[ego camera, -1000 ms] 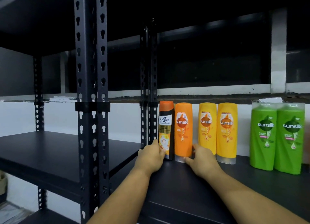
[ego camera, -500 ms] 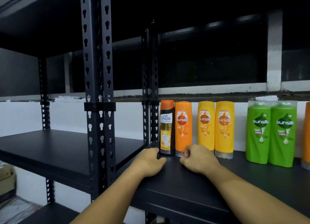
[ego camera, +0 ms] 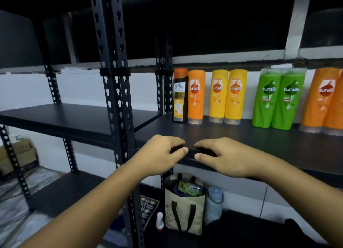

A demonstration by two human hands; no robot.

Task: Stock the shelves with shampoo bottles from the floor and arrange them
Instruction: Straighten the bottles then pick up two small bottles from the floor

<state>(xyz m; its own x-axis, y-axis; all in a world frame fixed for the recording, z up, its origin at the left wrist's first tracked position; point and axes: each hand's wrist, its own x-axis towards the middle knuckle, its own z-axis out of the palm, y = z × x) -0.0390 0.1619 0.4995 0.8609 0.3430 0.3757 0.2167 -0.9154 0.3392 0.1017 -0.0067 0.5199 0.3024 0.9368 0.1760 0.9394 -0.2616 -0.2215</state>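
Observation:
A row of shampoo bottles stands upright at the back of the black shelf [ego camera: 259, 141]: a dark Shayla bottle [ego camera: 180, 95], an orange Sunsilk bottle [ego camera: 196, 97], two yellow ones [ego camera: 228, 97], two green ones [ego camera: 278, 99] and more orange ones [ego camera: 324, 101] at the right edge. My left hand [ego camera: 157, 154] and right hand [ego camera: 224, 156] hover side by side over the shelf's front edge, fingers loosely curled. Neither holds anything. Both are well in front of the bottles.
A black slotted upright [ego camera: 115, 91] stands just left of my left hand. Another shelf [ego camera: 74, 115] extends left. Below, on the floor, sit a tote bag [ego camera: 183, 210] with packets, a pale bottle [ego camera: 213, 203], a small white bottle [ego camera: 159, 221] and a cardboard box [ego camera: 20, 153].
Both hands have pulled back from the Shayla and orange bottles to the shelf's front edge. The view has tilted down, showing the floor items under the shelf.

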